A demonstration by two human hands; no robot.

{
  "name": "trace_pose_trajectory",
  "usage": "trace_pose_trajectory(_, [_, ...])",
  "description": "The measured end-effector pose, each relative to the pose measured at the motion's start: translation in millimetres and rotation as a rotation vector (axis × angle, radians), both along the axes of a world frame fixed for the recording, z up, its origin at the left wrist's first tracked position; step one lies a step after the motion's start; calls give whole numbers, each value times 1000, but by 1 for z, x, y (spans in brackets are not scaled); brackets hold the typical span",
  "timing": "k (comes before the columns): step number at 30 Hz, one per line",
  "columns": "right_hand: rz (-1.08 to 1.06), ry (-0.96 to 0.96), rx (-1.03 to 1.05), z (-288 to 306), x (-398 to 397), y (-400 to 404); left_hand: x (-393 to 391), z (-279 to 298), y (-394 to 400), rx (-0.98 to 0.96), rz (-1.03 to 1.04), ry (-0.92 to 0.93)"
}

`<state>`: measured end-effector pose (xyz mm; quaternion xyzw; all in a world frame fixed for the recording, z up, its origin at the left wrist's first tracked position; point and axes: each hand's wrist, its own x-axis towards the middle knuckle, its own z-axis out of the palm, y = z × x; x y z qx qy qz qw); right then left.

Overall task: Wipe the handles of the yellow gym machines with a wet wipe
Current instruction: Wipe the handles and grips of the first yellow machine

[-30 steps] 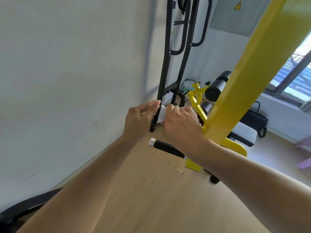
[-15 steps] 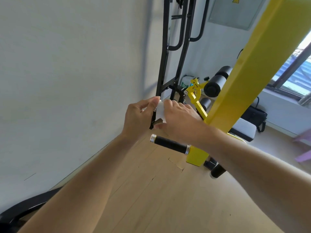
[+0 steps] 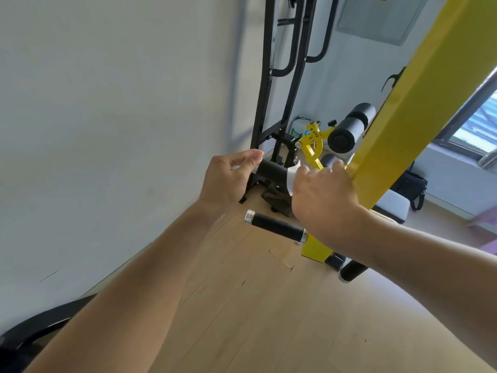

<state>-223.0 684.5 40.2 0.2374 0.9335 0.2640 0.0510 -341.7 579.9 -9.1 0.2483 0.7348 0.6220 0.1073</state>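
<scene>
A thick yellow machine beam (image 3: 403, 117) slants across the right. Two black grips stick out from it toward the left. The upper handle (image 3: 271, 170) runs between my hands. My left hand (image 3: 228, 179) pinches its free end. My right hand (image 3: 322, 195) presses a white wet wipe (image 3: 291, 179) around the handle near the beam; most of the wipe is hidden under my fingers. The lower handle (image 3: 277, 226), with a silver end cap, is bare and just below my right wrist.
A white wall (image 3: 121, 130) stands close on the left. A black steel rack (image 3: 271, 90) leans behind the handles. Behind it are a yellow bench with black foam rollers (image 3: 347, 130), a white pad and a black bag (image 3: 408, 187). Wooden floor lies below.
My hands, which were together on the wipe in front of the rack, have parted. The upper handle now shows between them, with the wipe against it under my right hand.
</scene>
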Motion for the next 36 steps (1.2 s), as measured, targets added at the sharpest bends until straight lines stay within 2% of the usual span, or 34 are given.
trace_pose_trajectory(6, [277,279,-319,-18,-40,-5,1,-5,-2,26,-13,55])
trace_pose_trajectory(8, [241,203,-223,-12,-29,-3,0,-6,-1,17,23,93])
trace_pose_trajectory(12, [63,-87,137,3,11,2,-2,-5,0,-25,44,93])
trace_pose_trajectory(14, [64,-96,176,-2,11,-2,-1,-6,1,-22,30,75])
trace_pose_trajectory(19, [252,172,-98,-19,-36,-2,0,-5,-2,7,-8,80])
trace_pose_trajectory(22, [298,233,-309,-17,-40,-2,-2,-5,-5,25,-2,77])
trace_pose_trajectory(24, [294,173,-372,-6,-26,1,-3,-7,-6,19,11,68])
trace_pose_trajectory(28, [258,-39,-264,14,-5,10,-2,-6,-4,-4,18,81])
trace_pose_trajectory(31, [211,-108,-183,15,-4,11,-1,-6,-2,-22,22,79])
trace_pose_trajectory(36, [137,-80,-371,18,-6,10,0,-5,-2,-48,-3,99])
